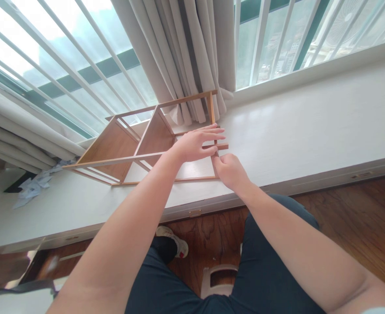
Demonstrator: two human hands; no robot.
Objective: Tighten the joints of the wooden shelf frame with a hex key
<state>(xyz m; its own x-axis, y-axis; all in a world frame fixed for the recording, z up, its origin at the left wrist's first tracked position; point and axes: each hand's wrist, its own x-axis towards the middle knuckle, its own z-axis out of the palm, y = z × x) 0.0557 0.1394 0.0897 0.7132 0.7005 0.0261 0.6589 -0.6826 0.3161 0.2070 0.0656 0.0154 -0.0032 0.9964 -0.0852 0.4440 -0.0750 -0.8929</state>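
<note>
A wooden shelf frame [146,153] with brown panels lies on its side on a white ledge. My left hand [195,144] reaches over its right end, fingers stretched out and thumb apart, touching the end bars. Just beside it, my right hand [230,171] is closed at the same end, its fingertips against the crossbar. Whatever it pinches is hidden by the fingers. A short wooden bar end [223,146] sticks out to the right between the two hands.
The white ledge [293,131] runs below barred windows. Grey curtains [179,52] hang behind the frame. Crumpled paper [35,186] lies at the left. Below are a dark wood floor [359,213], my legs, a shoe [176,242] and a light-coloured stool [210,281].
</note>
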